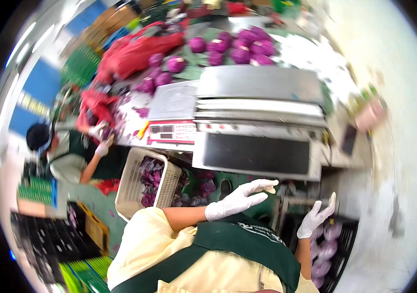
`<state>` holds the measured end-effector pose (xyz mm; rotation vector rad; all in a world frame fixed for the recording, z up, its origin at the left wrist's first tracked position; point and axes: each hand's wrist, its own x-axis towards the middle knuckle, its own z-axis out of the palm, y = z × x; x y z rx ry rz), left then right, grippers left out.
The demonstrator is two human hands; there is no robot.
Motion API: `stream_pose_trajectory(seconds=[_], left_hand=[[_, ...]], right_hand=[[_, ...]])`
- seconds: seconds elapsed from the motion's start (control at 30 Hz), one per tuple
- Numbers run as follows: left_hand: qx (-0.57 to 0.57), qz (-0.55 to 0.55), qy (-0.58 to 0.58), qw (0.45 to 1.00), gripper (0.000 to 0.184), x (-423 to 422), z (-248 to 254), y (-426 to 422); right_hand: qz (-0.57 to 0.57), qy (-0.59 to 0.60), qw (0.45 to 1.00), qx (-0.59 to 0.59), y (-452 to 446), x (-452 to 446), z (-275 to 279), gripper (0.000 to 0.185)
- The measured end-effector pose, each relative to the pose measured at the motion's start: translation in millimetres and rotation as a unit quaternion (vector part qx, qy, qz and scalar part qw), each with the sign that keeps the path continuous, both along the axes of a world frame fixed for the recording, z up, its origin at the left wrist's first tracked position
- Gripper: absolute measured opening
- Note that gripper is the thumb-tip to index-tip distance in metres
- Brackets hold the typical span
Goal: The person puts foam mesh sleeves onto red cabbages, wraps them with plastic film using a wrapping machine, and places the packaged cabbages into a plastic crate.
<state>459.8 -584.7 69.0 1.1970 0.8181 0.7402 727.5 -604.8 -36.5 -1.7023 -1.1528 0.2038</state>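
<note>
My left hand, in a white glove, is raised in front of the green apron, fingers stretched out and nothing in it. To its right my right hand, gloved too, is held up with fingers apart and empty. Just beyond both hands stands a wrapping machine with a black plate at its front. A scale with a red panel adjoins it on the left. Wrapped purple cabbages lie in a black crate below my right hand.
Whole purple cabbages and red sacks lie behind the machine. A white basket holds purple leaves. At the left, a co-worker handles a cabbage. A phone and a pink container are at the right.
</note>
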Motion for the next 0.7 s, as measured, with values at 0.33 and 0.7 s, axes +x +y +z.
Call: stream_pose_trajectory(seconds=[0.33,0.7], left_hand=[[0.118,0.518,0.094,0.842,0.048,-348.4,-54.7,158.9],[0.058,0.361,0.671,0.645,0.098,-530.2,-93.5,411.2]], right_hand=[[-0.242,-0.012,0.962,-0.127,143.4,-49.7,-42.0,0.044],[-0.241,-0.016,0.958,-0.153,138.5,2.0,-84.2,0.05]])
